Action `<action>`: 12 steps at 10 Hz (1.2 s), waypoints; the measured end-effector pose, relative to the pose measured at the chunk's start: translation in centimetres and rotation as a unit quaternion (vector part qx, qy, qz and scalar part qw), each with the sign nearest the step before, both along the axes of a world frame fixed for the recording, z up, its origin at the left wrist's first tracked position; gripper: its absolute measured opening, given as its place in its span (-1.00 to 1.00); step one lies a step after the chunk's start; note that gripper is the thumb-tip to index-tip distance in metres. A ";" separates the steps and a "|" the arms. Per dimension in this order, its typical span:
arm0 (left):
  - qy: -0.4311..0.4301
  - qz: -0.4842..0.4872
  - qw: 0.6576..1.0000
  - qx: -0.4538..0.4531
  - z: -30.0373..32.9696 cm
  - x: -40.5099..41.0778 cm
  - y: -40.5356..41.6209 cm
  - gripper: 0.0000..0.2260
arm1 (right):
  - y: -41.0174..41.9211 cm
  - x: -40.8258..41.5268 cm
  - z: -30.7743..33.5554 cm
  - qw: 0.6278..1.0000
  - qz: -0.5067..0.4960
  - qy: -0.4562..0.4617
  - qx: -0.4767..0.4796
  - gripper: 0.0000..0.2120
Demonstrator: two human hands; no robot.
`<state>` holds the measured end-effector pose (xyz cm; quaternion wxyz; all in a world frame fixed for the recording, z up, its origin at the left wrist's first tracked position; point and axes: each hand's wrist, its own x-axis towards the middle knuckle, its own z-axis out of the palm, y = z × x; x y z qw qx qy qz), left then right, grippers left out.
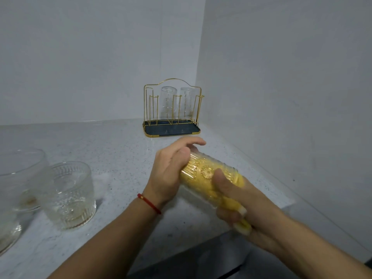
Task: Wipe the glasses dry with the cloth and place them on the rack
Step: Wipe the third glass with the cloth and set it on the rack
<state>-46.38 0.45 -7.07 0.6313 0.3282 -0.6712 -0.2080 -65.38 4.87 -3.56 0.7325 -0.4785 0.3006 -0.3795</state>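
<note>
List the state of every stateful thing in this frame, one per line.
held glass: tilted, off the counter, yellow cloth stuffed inside
yellow cloth: mostly inside the held glass, tail by the right hand
left hand: grips the held glass at its base
right hand: grips the cloth at the glass mouth
rack: two glasses on it, upside down
short glass: upright on the counter, wet
large bowl: upright, left edge

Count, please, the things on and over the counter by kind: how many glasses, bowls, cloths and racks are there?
Glasses: 4 (two upside down on the rack, one on the counter, one held)
Bowls: 1
Cloths: 1, yellow
Racks: 1
Total: 7
</note>
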 end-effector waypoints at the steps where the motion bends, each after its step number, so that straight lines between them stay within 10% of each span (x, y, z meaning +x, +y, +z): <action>1: 0.093 -0.134 0.942 0.294 0.4 0.1 0.0 -0.49 | -2.5 -1.0 0.1 0.863 -0.044 0.251 -0.437 -0.72; 2: 0.122 -0.149 0.861 0.470 0.2 -0.6 -0.1 -0.46 | -4.9 -2.0 -1.8 0.510 -0.057 0.441 -0.737 -0.72; 3: 0.047 -0.002 0.974 0.220 0.0 -1.1 0.0 -0.58 | -2.4 0.0 -1.3 0.816 -0.075 0.346 -0.457 -0.67; 4: -0.020 0.061 0.998 -0.004 -0.2 -0.4 -0.1 -0.58 | -0.9 0.4 -1.6 0.999 0.038 -0.003 0.008 -0.47; 5: 0.056 -0.061 0.976 0.200 0.1 0.2 0.0 -0.51 | -2.3 -0.1 -0.7 0.988 0.034 0.071 -0.136 -0.56; 6: 0.143 -0.181 0.852 0.471 0.6 0.4 -0.1 -0.46 | -5.0 -1.1 -0.8 0.709 -0.049 0.374 -0.596 -0.72; 7: 0.082 -0.023 0.937 0.337 0.8 -0.3 -0.1 -0.61 | -4.5 -0.1 -1.9 0.706 -0.053 0.391 -0.589 -0.74; 8: 0.019 0.055 0.996 0.061 0.5 0.0 -0.4 -0.68 | -1.9 1.8 -2.0 0.981 -0.029 0.133 -0.140 -0.60; 9: -0.011 0.066 0.997 0.043 -0.4 1.4 -1.2 -0.70 | -1.2 1.9 -1.9 0.996 0.001 -0.030 0.083 -0.29; 10: 0.074 0.094 0.985 0.128 -0.3 1.5 -1.4 -0.78 | -1.0 1.4 -1.1 0.994 -0.041 -0.085 0.061 -0.33; 11: 0.288 0.053 0.903 0.314 -0.4 2.3 -1.9 -0.74 | -1.6 -0.9 -0.4 0.967 -0.119 -0.216 0.064 -0.43; 12: 0.358 -0.064 0.842 0.400 -0.2 3.0 -1.8 -0.65 | -3.0 -2.7 -0.6 0.947 -0.045 -0.318 0.031 -0.06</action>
